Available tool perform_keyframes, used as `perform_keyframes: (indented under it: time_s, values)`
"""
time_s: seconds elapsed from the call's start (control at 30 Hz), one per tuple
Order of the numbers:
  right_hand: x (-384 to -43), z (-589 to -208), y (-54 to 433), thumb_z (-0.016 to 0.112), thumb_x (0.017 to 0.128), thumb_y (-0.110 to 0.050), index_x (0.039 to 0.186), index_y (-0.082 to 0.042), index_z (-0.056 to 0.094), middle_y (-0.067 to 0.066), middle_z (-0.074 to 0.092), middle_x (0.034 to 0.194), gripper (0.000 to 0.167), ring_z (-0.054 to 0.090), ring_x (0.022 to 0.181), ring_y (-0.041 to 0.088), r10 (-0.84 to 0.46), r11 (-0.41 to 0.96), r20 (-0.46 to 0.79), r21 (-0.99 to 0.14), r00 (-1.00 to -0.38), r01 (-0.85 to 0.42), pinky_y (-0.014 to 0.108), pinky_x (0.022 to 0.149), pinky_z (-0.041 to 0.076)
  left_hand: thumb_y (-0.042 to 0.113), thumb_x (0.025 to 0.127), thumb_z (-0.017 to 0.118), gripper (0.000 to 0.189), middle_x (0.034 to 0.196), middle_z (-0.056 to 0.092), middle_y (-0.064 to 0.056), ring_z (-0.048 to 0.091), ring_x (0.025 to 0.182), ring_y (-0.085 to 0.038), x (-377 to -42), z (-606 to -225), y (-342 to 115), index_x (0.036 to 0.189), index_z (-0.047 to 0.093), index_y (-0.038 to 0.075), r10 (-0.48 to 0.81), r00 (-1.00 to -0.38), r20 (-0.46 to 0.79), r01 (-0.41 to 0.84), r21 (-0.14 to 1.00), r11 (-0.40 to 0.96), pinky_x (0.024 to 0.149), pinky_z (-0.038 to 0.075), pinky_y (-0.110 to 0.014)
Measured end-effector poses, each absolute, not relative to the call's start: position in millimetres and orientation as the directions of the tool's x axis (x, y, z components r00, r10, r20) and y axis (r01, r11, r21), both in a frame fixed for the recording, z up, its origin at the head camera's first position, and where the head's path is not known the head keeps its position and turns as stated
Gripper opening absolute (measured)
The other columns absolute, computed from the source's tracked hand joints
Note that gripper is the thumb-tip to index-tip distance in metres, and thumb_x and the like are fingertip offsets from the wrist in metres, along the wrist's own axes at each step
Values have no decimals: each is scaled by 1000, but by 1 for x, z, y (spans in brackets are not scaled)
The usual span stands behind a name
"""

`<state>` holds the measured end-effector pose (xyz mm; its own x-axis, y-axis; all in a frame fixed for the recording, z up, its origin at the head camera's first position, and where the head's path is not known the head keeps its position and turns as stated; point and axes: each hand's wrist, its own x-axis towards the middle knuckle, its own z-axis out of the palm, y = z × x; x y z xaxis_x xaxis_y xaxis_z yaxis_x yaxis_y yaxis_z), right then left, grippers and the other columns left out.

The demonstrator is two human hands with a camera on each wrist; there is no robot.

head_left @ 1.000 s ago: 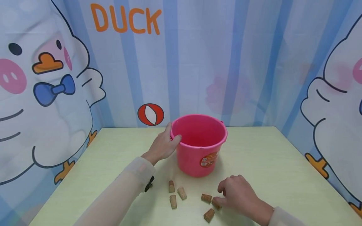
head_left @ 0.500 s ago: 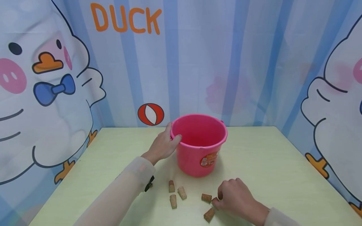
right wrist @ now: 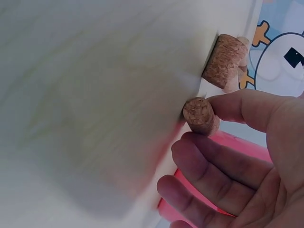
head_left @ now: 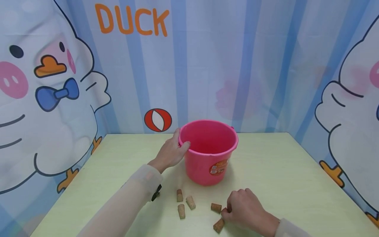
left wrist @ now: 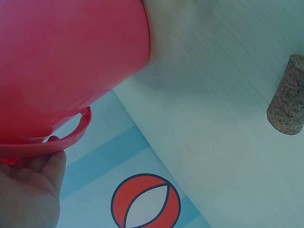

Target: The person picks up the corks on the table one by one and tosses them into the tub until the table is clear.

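In the head view my left hand (head_left: 170, 151) grips the rim of a pink bucket (head_left: 204, 168) on its left side, thumb over the edge. Fingers also show under the rim (left wrist: 33, 149) in the left wrist view. My right hand (head_left: 244, 210) is low over the table, front right of the bucket. It pinches a brown cork (right wrist: 199, 114) between thumb and fingertips; in the head view the hand hides this cork. Close to its thumb lie two brown corks, one behind (head_left: 216, 207) and one in front (head_left: 219, 225).
Three paler corks lie in front of the bucket: a far one (head_left: 179, 195), a slanted one (head_left: 190, 202) and a near one (head_left: 181, 211). The pale table (head_left: 266, 158) ends at a striped curtain (head_left: 201, 65) with printed ducks.
My right hand has shifted slightly left and down and closed around the cork, which was partly visible under its fingers before. The left hand and the bucket have stayed put.
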<state>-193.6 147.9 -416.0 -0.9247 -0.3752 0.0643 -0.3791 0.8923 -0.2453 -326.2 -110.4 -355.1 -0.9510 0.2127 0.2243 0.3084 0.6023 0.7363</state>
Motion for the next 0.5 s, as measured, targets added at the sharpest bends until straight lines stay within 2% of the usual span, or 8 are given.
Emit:
perform_keyframes:
  time_s: [0.2, 0.5]
  values:
    - [-194, -414, 151, 80, 79, -29, 51, -26, 63, -19, 43, 42, 33, 42, 53, 7, -361, 898, 66, -247, -930, -365, 31, 65, 36, 34, 97, 62, 74, 123, 59, -2, 58, 104, -21, -327, -355, -110, 158, 26, 16, 215, -950, 227, 312, 736, 601, 77, 59, -35]
    - [-197, -410, 157, 83, 78, -24, 54, -26, 67, -23, 44, 45, 29, 39, 51, 3, -406, 858, 150, -277, -902, -432, 25, 57, 35, 35, 96, 62, 76, 125, 58, -3, 58, 106, -21, -325, -354, -110, 159, 24, 15, 209, -954, 215, 299, 735, 608, 78, 59, -35]
